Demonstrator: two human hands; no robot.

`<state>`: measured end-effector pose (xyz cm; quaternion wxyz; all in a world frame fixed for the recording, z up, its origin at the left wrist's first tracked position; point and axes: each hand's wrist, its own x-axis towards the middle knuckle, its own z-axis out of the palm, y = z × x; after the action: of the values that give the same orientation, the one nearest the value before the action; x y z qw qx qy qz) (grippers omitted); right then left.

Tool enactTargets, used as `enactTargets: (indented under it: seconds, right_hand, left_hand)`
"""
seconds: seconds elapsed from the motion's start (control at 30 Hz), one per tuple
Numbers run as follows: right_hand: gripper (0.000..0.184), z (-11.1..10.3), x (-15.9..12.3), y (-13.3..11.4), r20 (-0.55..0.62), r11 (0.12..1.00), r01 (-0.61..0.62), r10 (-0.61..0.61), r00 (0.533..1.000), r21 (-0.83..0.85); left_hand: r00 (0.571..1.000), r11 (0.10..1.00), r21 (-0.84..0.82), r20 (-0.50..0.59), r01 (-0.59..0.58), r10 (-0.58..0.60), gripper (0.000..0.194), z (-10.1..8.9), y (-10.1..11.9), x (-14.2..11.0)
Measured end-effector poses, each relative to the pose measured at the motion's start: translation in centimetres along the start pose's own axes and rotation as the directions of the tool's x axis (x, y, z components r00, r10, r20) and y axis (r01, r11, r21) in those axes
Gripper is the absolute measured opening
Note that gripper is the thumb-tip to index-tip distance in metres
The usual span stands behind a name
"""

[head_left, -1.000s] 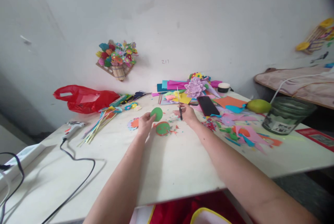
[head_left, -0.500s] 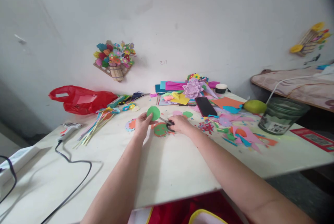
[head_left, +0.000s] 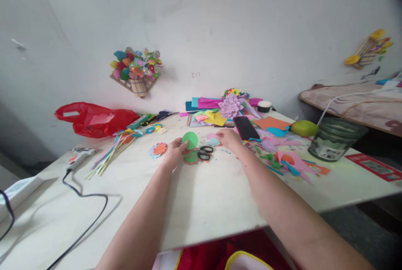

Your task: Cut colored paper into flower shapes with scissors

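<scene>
A green paper-like disc (head_left: pixel 190 140) is pinched between the thumb and fingers of my left hand (head_left: pixel 176 151), raised a little above the table. Just below it lies an orange-edged piece with green on it (head_left: pixel 191 157). Black-handled scissors (head_left: pixel 205 153) rest on the table to the right of that piece. My right hand (head_left: pixel 228 139) is bent down over the table, fingertips together beside a pink disc (head_left: pixel 212 136) and a pale blue disc (head_left: pixel 214 141); whatever is under its fingers is hidden. Left of my left hand sits an orange and lilac scalloped flower shape (head_left: pixel 158 149).
At the right are a black phone (head_left: pixel 246 128), coloured scraps (head_left: pixel 295 163), a yellow-green fruit (head_left: pixel 304 128) and a glass jar (head_left: pixel 336 141). Leftward lie thin sticks (head_left: pixel 109 157), a red plastic bag (head_left: pixel 97 119) and a glue gun (head_left: pixel 80 159) with its cord.
My right hand has let go of the scissors, which now lie on the table, and moved right and away from me to the discs. My left hand still holds the green disc, shifted slightly right.
</scene>
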<state>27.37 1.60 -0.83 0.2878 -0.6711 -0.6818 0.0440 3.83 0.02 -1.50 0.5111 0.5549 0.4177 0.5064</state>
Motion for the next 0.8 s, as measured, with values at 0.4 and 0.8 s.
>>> enactTargets:
  seconds: [0.4,0.8]
  right_hand:
    - [0.032,0.1,-1.0,-1.2,0.212,0.964,0.185,-0.143,0.967,-0.189]
    - [0.029,0.1,-1.2,-1.4,0.206,0.952,0.173,-0.122,0.971,-0.252]
  left_hand:
    - [0.995,0.996,0.016,0.027,0.091,-0.092,0.038,-0.2,-0.4,0.0]
    - [0.990,0.990,-0.004,0.000,0.141,-0.141,0.032,-0.2,-0.4,0.1]
